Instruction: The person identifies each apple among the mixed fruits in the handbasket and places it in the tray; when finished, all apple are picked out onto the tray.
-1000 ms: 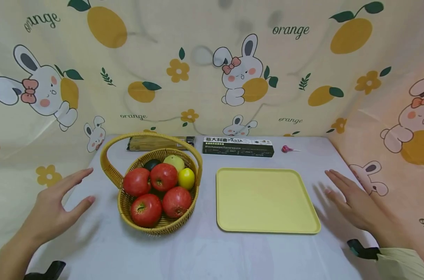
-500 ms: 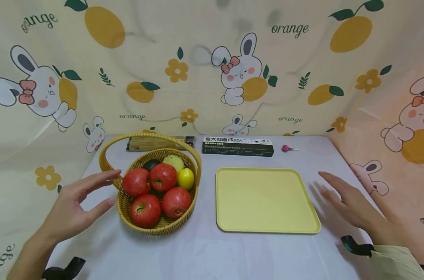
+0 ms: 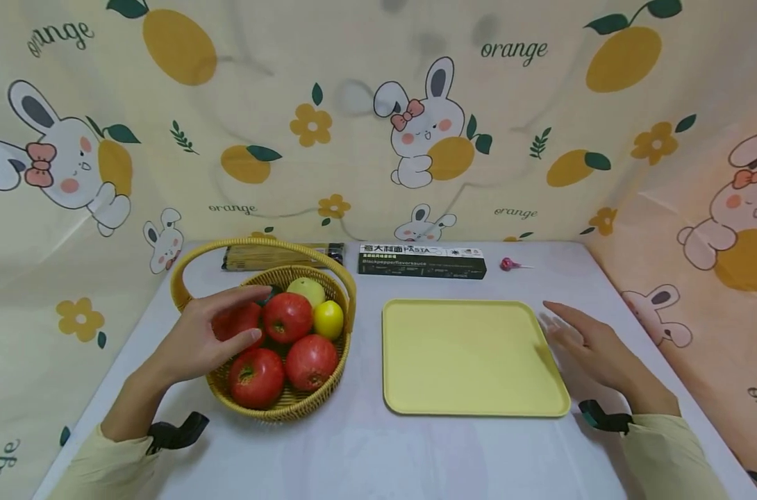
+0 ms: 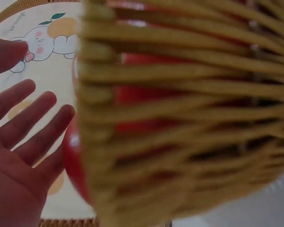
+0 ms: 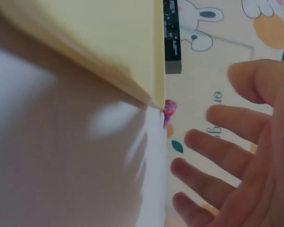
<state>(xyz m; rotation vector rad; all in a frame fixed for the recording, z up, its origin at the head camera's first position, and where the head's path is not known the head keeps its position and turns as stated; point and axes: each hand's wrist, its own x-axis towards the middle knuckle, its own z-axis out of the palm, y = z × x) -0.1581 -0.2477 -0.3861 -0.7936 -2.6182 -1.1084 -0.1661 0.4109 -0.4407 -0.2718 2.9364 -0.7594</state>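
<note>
My left hand (image 3: 197, 340) hovers over the left side of a woven basket (image 3: 277, 414), fingers extended and thumb apart, holding nothing. Between thumb and fingers shows a red apple (image 3: 239, 321), partly covered by the hand. More red fruit lies in the basket, including an apple (image 3: 256, 378) at the front, with a yellow lemon-like fruit (image 3: 328, 320), a pale green fruit (image 3: 306, 290) and a dark one partly hidden behind. In the left wrist view, basket weave (image 4: 180, 109) fills much of the picture. My right hand (image 3: 594, 354), fingers spread, is beside the right edge of a yellow tray (image 3: 475, 357).
Along the back of the white-covered table lie a pack of spaghetti (image 3: 244, 257) behind the basket handle (image 3: 260, 243), a black pasta box (image 3: 422, 264) and a wrapped lollipop (image 3: 508, 264). A printed cloth (image 3: 353, 153) hangs behind and at both sides.
My left hand has moved right, from beside the basket to above its left apple. The right hand has drifted left toward the tray. Basket, fruit and tray stay put.
</note>
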